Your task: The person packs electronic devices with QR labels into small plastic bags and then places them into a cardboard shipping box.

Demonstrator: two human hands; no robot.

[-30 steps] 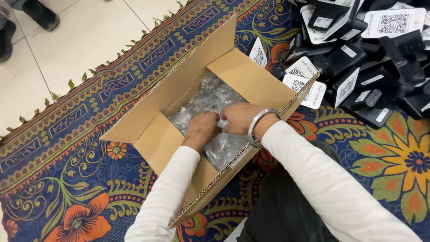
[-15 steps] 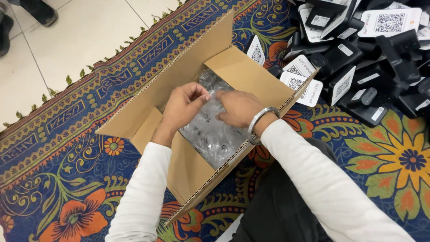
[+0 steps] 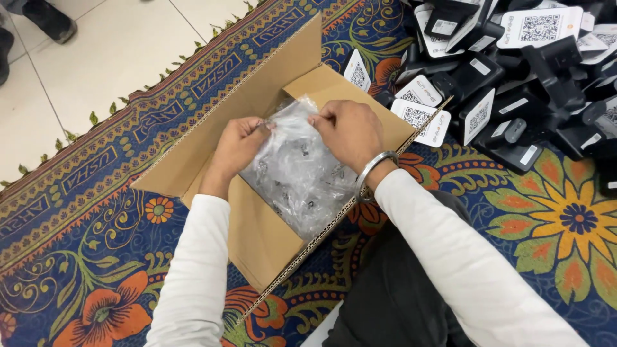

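Head camera view, looking down at a person seated on a patterned rug of blue, orange and green flowers; at the far left a strip of pale tiled floor shows beyond the rug's fringe, with a dark shoe at the top corner. Moving right, an open brown cardboard box lies tilted on the rug, its long flaps spread outward. Above the box's opening, the left hand in a white sleeve pinches the upper left edge of a clear plastic bag, thumb and fingers closed narrow on the film; the bag holds many small dark and silvery parts, too small to identify, and its lower part hangs down inside the box. Just to the right, the right hand, with a metal bangle at the wrist, pinches the bag's upper right edge in the same tight way; the two hands are near each other, with the bag's top stretched between them. As a judgement, handling goes best with both pinches kept level and firm on the film, so the sagging weight does not tear it or spill the contents; a slack grip on either side could let the bag slip. Farther right, a heap of black devices with white coded labels lies piled on the rug, well apart from the hands.
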